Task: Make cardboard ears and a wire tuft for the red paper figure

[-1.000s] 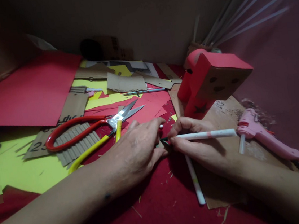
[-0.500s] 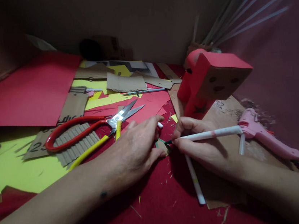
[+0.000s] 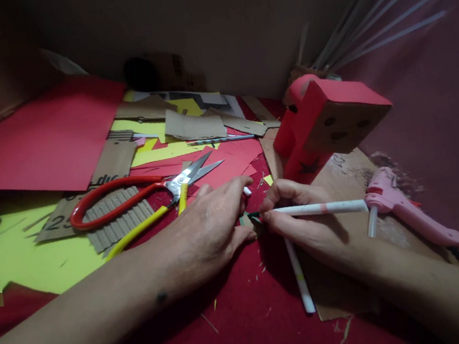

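Observation:
My right hand (image 3: 301,213) is closed around a white felt-tip marker (image 3: 321,208), its dark green tip pointing left. That tip touches a small piece of cardboard (image 3: 249,220) with green along its edge. My left hand (image 3: 214,218) pins the piece against the red surface, thumb at its lower side and fingers curled over it. A small white tip (image 3: 247,191), perhaps a marker cap, peeks out by the left fingers; the rest is hidden. Another white marker (image 3: 302,283) lies beneath my right hand. Left of my left hand are open scissors (image 3: 173,187) with red and yellow handles.
A red box figure with a cardboard face (image 3: 332,120) stands at the right, near a pink glue gun (image 3: 387,194) on a cardboard sheet (image 3: 340,292). Red paper (image 3: 41,139), yellow paper (image 3: 35,263) and cardboard scraps (image 3: 194,125) lie at left and back.
The marker tip has shifted slightly left and up across the cardboard piece, and the marker's back end sits a little lower. My left hand holds its place.

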A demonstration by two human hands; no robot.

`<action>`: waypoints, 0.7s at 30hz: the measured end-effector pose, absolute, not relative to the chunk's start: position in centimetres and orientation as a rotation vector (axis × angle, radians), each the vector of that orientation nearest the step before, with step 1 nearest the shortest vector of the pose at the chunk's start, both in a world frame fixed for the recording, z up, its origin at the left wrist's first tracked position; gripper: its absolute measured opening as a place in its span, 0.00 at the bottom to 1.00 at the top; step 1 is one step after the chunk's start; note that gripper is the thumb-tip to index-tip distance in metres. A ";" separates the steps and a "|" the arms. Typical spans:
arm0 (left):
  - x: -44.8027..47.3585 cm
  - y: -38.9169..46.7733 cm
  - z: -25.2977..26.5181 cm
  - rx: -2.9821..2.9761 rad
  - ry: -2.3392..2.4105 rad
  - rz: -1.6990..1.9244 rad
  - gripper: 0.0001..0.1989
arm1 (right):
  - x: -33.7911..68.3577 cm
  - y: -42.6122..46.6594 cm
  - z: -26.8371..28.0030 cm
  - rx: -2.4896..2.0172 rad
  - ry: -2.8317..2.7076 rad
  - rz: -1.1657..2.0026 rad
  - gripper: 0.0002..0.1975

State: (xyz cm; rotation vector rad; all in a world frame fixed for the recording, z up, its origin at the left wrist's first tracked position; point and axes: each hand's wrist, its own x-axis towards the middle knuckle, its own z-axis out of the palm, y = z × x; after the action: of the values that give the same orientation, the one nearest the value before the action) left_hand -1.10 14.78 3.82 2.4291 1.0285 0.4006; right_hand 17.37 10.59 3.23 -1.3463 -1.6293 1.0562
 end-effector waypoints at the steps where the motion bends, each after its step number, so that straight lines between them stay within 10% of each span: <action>1: -1.1 14.8 3.8 2.428 1.034 0.396 0.20 | 17.4 10.6 3.2 -1.339 -1.635 1.062 0.06; 21: -1.4 15.6 4.6 2.244 1.154 0.859 0.13 | 17.1 10.4 4.7 -1.404 -1.368 1.214 0.04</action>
State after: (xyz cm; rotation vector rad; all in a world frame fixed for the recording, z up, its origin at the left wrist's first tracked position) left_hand -1.35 15.56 4.63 2.2443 1.1536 0.8591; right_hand 17.14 10.41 4.69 -1.4041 -1.3679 1.2140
